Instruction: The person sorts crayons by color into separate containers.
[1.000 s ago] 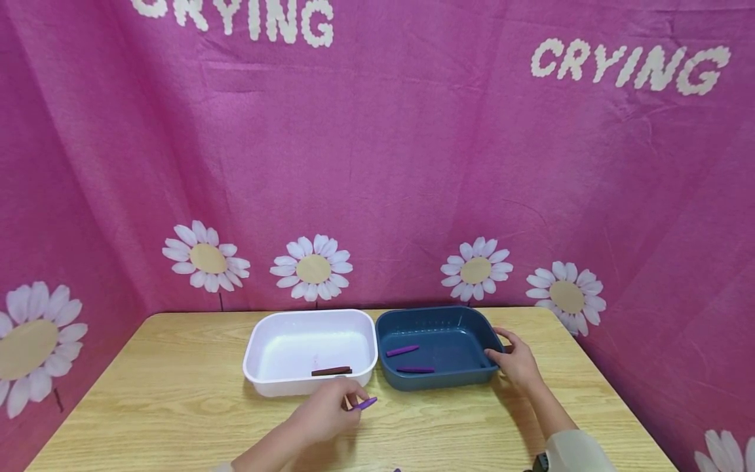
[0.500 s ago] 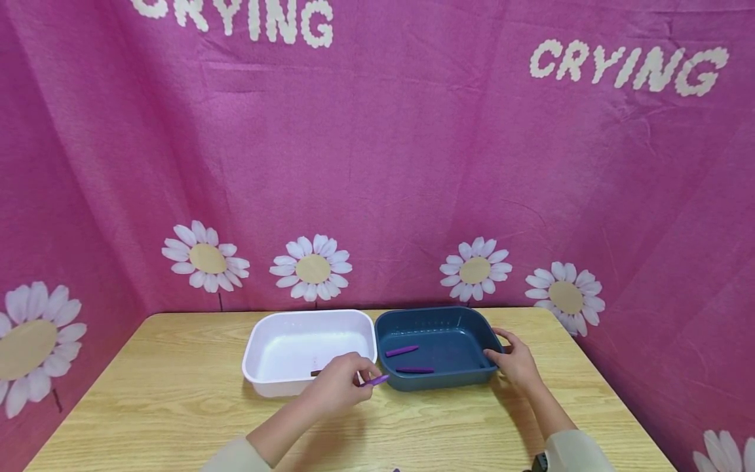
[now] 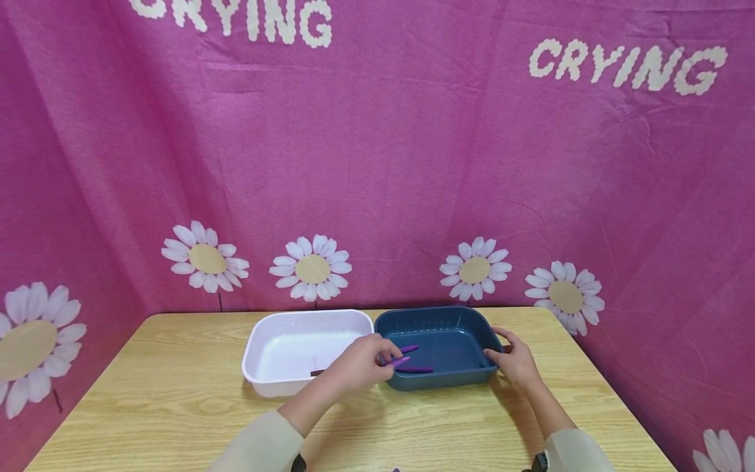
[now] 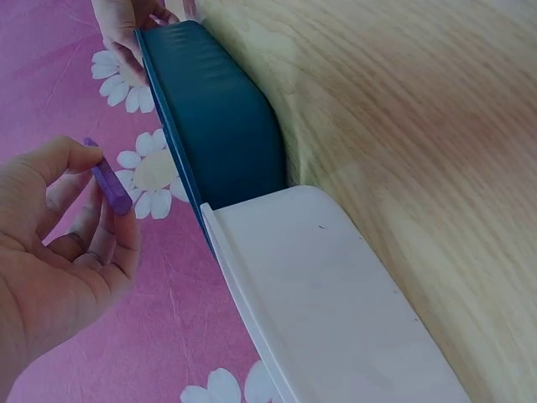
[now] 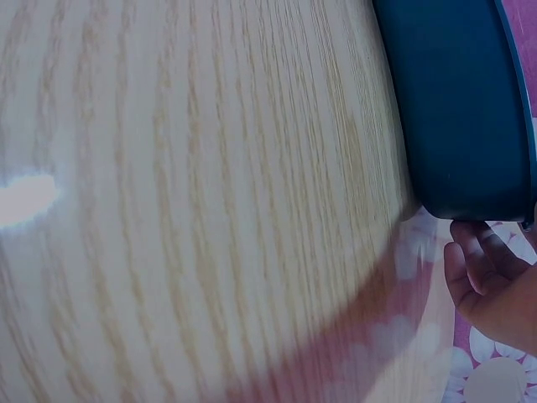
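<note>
My left hand pinches a purple crayon between thumb and fingers, over the left front rim of the dark blue tray. Inside that tray lie two more purple crayons, one at the back and one at the front, the back one partly covered by the left hand. On the tray's right end, my right hand grips the rim with the thumb on the inner side. Its fingers sit against the outer wall in the right wrist view.
A white tray stands left of the blue one, their rims side by side. A brown crayon shows in it, mostly behind the left arm. Both stand on a wooden table before a pink flowered cloth. A purple tip peeks in at the bottom edge.
The left hand has carried the purple crayon rightward and away from me, from in front of the white tray to over the blue tray's left side. The right hand keeps its grip on the rim.
</note>
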Demonstrator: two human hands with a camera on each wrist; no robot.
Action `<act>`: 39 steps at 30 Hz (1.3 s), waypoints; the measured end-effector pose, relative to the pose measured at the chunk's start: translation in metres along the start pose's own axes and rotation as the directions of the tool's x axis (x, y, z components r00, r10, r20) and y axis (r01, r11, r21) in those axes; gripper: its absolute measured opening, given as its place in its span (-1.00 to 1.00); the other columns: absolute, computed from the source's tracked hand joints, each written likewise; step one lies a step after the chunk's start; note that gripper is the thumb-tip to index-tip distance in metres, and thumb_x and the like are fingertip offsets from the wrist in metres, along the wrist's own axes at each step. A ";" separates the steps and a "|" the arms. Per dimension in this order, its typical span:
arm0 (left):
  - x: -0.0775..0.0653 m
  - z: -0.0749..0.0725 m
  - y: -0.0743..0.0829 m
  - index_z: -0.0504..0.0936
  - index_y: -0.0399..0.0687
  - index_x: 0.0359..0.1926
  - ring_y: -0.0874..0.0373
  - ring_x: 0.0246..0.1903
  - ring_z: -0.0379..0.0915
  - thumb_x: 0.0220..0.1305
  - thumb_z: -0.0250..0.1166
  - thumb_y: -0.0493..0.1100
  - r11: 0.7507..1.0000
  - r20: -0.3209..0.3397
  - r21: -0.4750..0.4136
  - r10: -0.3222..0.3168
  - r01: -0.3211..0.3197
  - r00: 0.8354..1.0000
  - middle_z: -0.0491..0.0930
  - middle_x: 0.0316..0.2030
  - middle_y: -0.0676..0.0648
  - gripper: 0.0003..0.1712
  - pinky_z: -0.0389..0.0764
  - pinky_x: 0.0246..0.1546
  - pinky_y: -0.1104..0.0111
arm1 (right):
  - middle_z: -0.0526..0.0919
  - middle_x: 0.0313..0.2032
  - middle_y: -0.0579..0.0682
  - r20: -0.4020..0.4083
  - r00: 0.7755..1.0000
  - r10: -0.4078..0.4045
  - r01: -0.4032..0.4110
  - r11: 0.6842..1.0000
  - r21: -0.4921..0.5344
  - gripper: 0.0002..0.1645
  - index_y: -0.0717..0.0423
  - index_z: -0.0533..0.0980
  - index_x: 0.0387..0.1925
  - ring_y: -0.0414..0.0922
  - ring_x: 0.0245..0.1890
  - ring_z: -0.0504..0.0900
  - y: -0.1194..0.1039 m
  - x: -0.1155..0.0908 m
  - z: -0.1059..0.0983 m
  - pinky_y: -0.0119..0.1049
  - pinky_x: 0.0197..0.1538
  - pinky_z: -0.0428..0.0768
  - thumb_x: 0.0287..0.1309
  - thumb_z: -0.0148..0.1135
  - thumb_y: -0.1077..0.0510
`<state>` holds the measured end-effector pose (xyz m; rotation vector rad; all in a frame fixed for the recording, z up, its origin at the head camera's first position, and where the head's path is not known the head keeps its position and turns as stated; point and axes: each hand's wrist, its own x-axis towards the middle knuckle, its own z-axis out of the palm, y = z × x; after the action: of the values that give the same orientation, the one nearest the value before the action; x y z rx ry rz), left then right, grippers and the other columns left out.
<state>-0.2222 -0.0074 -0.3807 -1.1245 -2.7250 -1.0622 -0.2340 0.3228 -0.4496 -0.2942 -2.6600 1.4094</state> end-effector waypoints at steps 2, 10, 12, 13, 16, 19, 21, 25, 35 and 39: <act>0.004 0.002 0.000 0.68 -0.16 -0.22 0.23 -0.43 0.39 0.03 0.27 -0.32 1.000 -0.004 0.008 0.011 -0.011 1.000 0.56 -0.42 -0.03 -0.76 0.40 -0.42 0.54 | 0.50 -0.04 0.43 -0.003 1.000 -0.001 0.001 1.000 -0.002 -0.33 0.21 0.24 0.29 0.06 -0.17 0.56 0.000 0.000 0.000 -0.34 -0.28 0.57 0.16 0.20 0.18; 0.021 0.010 0.001 0.69 -0.10 -0.19 0.30 -0.43 0.40 0.06 0.26 -0.28 0.999 -0.004 0.044 0.000 0.000 1.000 0.53 -0.40 0.01 -0.76 0.42 -0.40 0.55 | 0.52 -0.08 0.42 -0.002 1.000 -0.002 0.002 1.000 0.007 -0.32 0.21 0.24 0.28 -0.07 -0.31 0.54 0.002 0.002 0.000 -0.38 -0.35 0.53 0.15 0.21 0.17; 0.026 0.013 0.001 0.69 -0.08 -0.19 0.31 -0.43 0.38 0.06 0.26 -0.28 0.999 0.002 0.046 -0.016 0.016 1.000 0.52 -0.40 0.02 -0.76 0.41 -0.41 0.55 | 0.52 -0.08 0.42 -0.004 1.000 -0.005 0.005 1.000 0.005 -0.32 0.21 0.24 0.28 -0.07 -0.32 0.54 0.001 0.002 -0.001 -0.38 -0.36 0.53 0.15 0.21 0.17; 0.029 0.014 0.001 0.69 -0.07 -0.19 0.31 -0.43 0.37 0.06 0.26 -0.28 0.999 0.003 0.049 -0.022 0.022 1.000 0.52 -0.40 0.02 -0.76 0.40 -0.42 0.55 | 0.52 -0.08 0.42 -0.004 1.000 -0.004 0.004 1.000 0.005 -0.32 0.21 0.24 0.28 -0.07 -0.32 0.54 0.001 0.002 -0.001 -0.38 -0.36 0.53 0.15 0.21 0.17; 0.036 0.019 -0.001 0.69 -0.07 -0.20 0.30 -0.43 0.36 0.04 0.26 -0.28 0.998 0.003 0.046 -0.038 0.037 0.999 0.53 -0.40 0.01 -0.75 0.38 -0.44 0.55 | 0.52 -0.09 0.42 -0.004 1.000 -0.003 0.003 1.000 0.008 -0.32 0.22 0.23 0.28 -0.08 -0.34 0.53 0.001 0.002 -0.001 -0.38 -0.37 0.53 0.15 0.21 0.18; 0.042 0.025 -0.005 0.69 -0.08 -0.20 0.29 -0.43 0.37 0.03 0.26 -0.28 0.998 -0.005 0.044 -0.039 0.039 0.999 0.54 -0.40 -0.02 -0.75 0.39 -0.43 0.55 | 0.52 -0.11 0.41 -0.004 1.000 0.000 0.000 1.000 0.009 -0.33 0.22 0.24 0.28 -0.09 -0.36 0.52 0.001 0.002 -0.001 -0.38 -0.38 0.52 0.15 0.21 0.19; 0.045 0.029 -0.008 0.69 -0.08 -0.21 0.28 -0.43 0.38 0.04 0.26 -0.29 0.998 -0.009 0.041 -0.043 0.043 0.999 0.55 -0.39 -0.03 -0.76 0.39 -0.43 0.55 | 0.53 -0.11 0.40 -0.006 1.000 0.002 -0.002 1.000 0.005 -0.33 0.21 0.24 0.28 -0.09 -0.36 0.52 0.002 0.003 0.000 -0.38 -0.38 0.52 0.14 0.21 0.19; 0.049 0.034 -0.012 0.70 -0.09 -0.21 0.28 -0.43 0.37 0.04 0.27 -0.29 0.998 -0.015 0.033 -0.056 0.057 0.998 0.56 -0.40 -0.02 -0.76 0.39 -0.43 0.55 | 0.54 -0.12 0.40 -0.009 1.000 -0.001 0.001 1.000 -0.007 -0.33 0.22 0.25 0.27 -0.07 -0.33 0.53 0.003 0.004 0.001 -0.39 -0.38 0.51 0.14 0.22 0.18; 0.056 0.041 -0.016 0.69 -0.10 -0.21 0.26 -0.43 0.36 0.07 0.26 -0.30 0.993 -0.015 0.030 -0.112 0.112 0.994 0.55 -0.41 -0.02 -0.78 0.39 -0.44 0.52 | 0.52 -0.09 0.42 -0.012 1.000 0.001 -0.001 1.000 -0.011 -0.34 0.21 0.25 0.28 -0.01 -0.26 0.55 0.000 0.002 0.000 -0.37 -0.34 0.54 0.15 0.20 0.19; 0.058 0.048 -0.019 0.69 -0.08 -0.20 0.25 -0.42 0.38 0.11 0.26 -0.28 0.988 0.001 0.055 -0.141 0.141 0.990 0.57 -0.41 -0.01 -0.79 0.42 -0.42 0.51 | 0.53 -0.09 0.41 -0.013 1.000 0.007 -0.007 1.000 0.000 -0.34 0.19 0.25 0.28 -0.05 -0.31 0.55 0.001 0.003 0.001 -0.37 -0.37 0.54 0.15 0.21 0.19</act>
<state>-0.2660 0.0476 -0.4147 -0.9410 -2.8556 -0.9924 -0.2366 0.3231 -0.4515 -0.3117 -2.6515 1.4039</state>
